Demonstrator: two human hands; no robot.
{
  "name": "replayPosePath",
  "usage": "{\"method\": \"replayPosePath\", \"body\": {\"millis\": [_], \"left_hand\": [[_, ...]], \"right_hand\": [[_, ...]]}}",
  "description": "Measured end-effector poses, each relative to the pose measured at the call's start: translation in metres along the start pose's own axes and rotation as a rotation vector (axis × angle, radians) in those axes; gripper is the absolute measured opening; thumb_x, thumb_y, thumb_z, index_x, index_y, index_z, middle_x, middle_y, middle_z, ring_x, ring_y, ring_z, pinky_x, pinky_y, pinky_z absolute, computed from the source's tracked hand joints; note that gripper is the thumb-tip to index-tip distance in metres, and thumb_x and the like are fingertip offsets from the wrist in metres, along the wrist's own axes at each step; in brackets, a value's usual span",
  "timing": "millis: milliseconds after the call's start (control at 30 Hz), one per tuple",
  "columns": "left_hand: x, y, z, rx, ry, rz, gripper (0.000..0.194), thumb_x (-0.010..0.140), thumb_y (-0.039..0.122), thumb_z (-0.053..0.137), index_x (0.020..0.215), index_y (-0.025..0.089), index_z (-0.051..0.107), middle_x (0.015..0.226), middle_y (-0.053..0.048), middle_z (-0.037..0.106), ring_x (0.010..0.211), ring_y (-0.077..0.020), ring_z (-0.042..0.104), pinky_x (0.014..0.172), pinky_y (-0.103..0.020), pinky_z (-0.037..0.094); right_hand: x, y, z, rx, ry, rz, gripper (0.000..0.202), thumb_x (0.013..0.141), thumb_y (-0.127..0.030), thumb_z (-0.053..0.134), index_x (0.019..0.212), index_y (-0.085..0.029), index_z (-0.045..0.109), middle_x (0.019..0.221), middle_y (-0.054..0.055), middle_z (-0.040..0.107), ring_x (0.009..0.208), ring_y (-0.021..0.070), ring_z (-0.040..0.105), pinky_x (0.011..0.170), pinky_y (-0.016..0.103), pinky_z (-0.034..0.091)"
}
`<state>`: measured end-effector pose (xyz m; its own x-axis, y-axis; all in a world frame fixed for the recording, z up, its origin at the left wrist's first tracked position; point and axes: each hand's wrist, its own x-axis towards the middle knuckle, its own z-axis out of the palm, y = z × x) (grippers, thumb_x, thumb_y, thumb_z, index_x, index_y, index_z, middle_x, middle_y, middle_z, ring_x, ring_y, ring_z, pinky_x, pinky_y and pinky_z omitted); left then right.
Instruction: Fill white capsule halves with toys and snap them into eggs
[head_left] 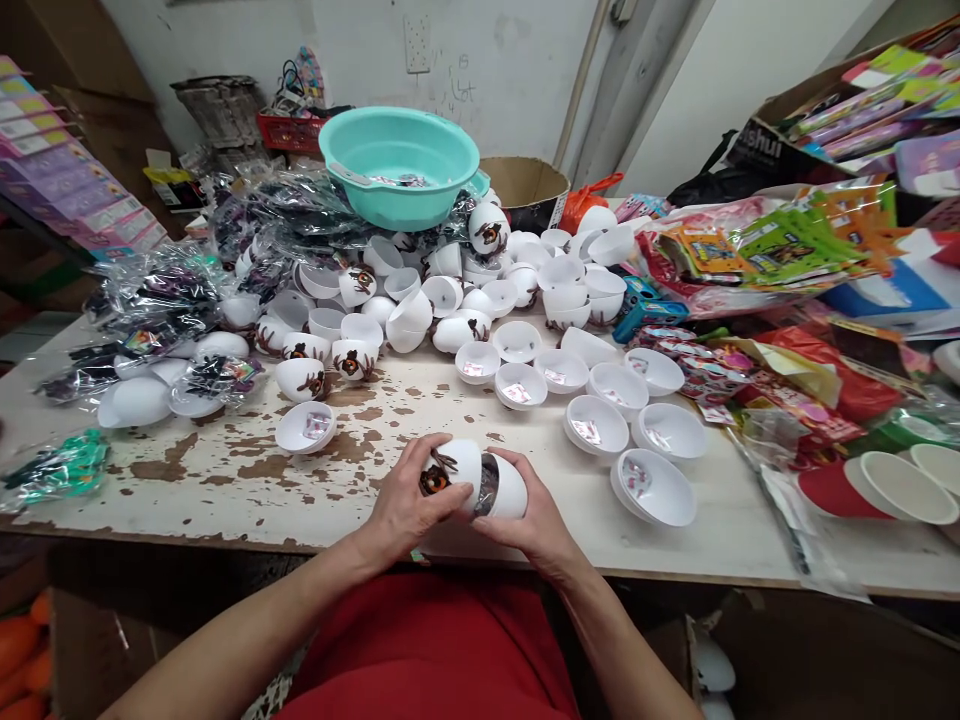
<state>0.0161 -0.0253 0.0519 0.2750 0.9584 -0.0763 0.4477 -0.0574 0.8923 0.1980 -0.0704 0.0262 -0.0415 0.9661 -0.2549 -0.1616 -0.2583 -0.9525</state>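
Close to the table's front edge, my left hand [416, 495] grips a white plastic egg half printed with an orange-and-brown eye [459, 462]. My right hand [534, 515] is wrapped round a plain white egg half [511, 490]. The two halves face each other with a narrow gap, where a dark item in clear plastic [487, 484] shows. Right of my hands stand several white half shells with small printed packets inside, such as one shell [656, 490]. A single half shell [305, 428] with a packet lies to the left.
A turquoise basin [401, 205] stands at the back behind a heap of white egg halves [409, 320]. Clear-wrapped dark items [161, 295] lie at left. Coloured snack packets [795, 235] and red paper cups [844, 488] crowd the right side.
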Motion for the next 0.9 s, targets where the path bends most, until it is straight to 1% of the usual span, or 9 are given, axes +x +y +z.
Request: {"method": "replayPosePath", "body": {"millis": [133,233,300,433,467,533,633,767,900], "left_hand": [[0.001,0.002,-0.003,-0.052,0.008,-0.036,0.053,0.072,0.039,0.07,0.121,0.026,0.055,0.112,-0.004,0.057,0.1,-0.0227,0.054,0.09,-0.034,0.044],[0.001,0.004,-0.008,-0.184,-0.081,-0.14,0.057,0.073,0.045,0.069,0.123,0.025,0.051,0.103,-0.002,0.058,0.089,-0.0202,0.055,0.08,-0.032,0.047],[0.001,0.005,-0.011,-0.212,-0.131,-0.151,0.058,0.074,0.046,0.068,0.124,0.025,0.05,0.101,-0.001,0.058,0.086,-0.0193,0.055,0.077,-0.031,0.047],[0.002,0.007,-0.014,-0.04,-0.141,0.03,0.053,0.073,0.041,0.069,0.121,0.025,0.053,0.112,-0.004,0.055,0.1,-0.0223,0.054,0.087,-0.035,0.046],[0.003,0.007,-0.015,0.001,-0.141,0.081,0.052,0.073,0.04,0.068,0.121,0.025,0.053,0.114,-0.004,0.055,0.103,-0.0228,0.053,0.09,-0.036,0.045],[0.005,0.006,-0.016,0.053,-0.142,0.142,0.05,0.076,0.038,0.067,0.122,0.025,0.052,0.116,-0.004,0.053,0.107,-0.0229,0.053,0.092,-0.036,0.045],[0.007,0.005,-0.017,0.102,-0.164,0.159,0.05,0.077,0.034,0.066,0.123,0.026,0.05,0.117,-0.004,0.052,0.107,-0.022,0.053,0.093,-0.036,0.045],[0.007,0.005,-0.017,0.15,-0.209,0.188,0.051,0.077,0.034,0.067,0.125,0.026,0.049,0.118,-0.004,0.052,0.107,-0.0223,0.054,0.094,-0.037,0.044],[0.008,0.001,-0.019,0.143,-0.252,0.255,0.054,0.077,0.035,0.069,0.126,0.026,0.048,0.119,-0.005,0.053,0.109,-0.0226,0.054,0.092,-0.036,0.045]], "right_hand": [[0.001,-0.001,-0.001,0.055,0.067,-0.006,0.081,0.052,-0.034,0.088,0.121,-0.023,0.047,0.1,0.004,0.065,0.081,0.0233,0.063,0.067,0.032,0.053],[0.003,0.003,0.001,0.136,0.086,-0.007,0.084,0.051,-0.034,0.089,0.122,-0.024,0.045,0.101,0.003,0.064,0.082,0.0217,0.061,0.069,0.031,0.052],[0.005,0.007,0.003,0.172,0.095,-0.011,0.083,0.053,-0.035,0.089,0.122,-0.025,0.044,0.1,0.003,0.063,0.082,0.0211,0.06,0.069,0.03,0.051],[0.008,0.014,0.007,0.189,0.146,-0.058,0.08,0.053,-0.035,0.089,0.12,-0.024,0.047,0.103,0.003,0.062,0.084,0.0204,0.059,0.069,0.028,0.05],[0.008,0.014,0.006,0.205,0.136,-0.06,0.079,0.053,-0.034,0.089,0.12,-0.025,0.048,0.105,0.003,0.062,0.086,0.0206,0.059,0.071,0.028,0.05],[0.008,0.012,0.005,0.282,0.045,-0.033,0.081,0.055,-0.034,0.088,0.124,-0.026,0.046,0.112,0.004,0.061,0.095,0.0231,0.06,0.077,0.03,0.051],[0.005,0.007,0.001,0.3,-0.096,0.016,0.091,0.055,-0.034,0.089,0.132,-0.026,0.041,0.121,0.007,0.06,0.104,0.0261,0.06,0.084,0.034,0.051],[0.004,0.003,-0.002,0.098,-0.132,0.028,0.087,0.057,-0.03,0.091,0.131,-0.024,0.044,0.115,0.005,0.064,0.095,0.0223,0.062,0.078,0.031,0.051],[0.004,0.001,-0.002,0.069,-0.141,0.03,0.085,0.057,-0.031,0.091,0.129,-0.024,0.047,0.113,0.004,0.065,0.096,0.023,0.063,0.079,0.031,0.053]]}}
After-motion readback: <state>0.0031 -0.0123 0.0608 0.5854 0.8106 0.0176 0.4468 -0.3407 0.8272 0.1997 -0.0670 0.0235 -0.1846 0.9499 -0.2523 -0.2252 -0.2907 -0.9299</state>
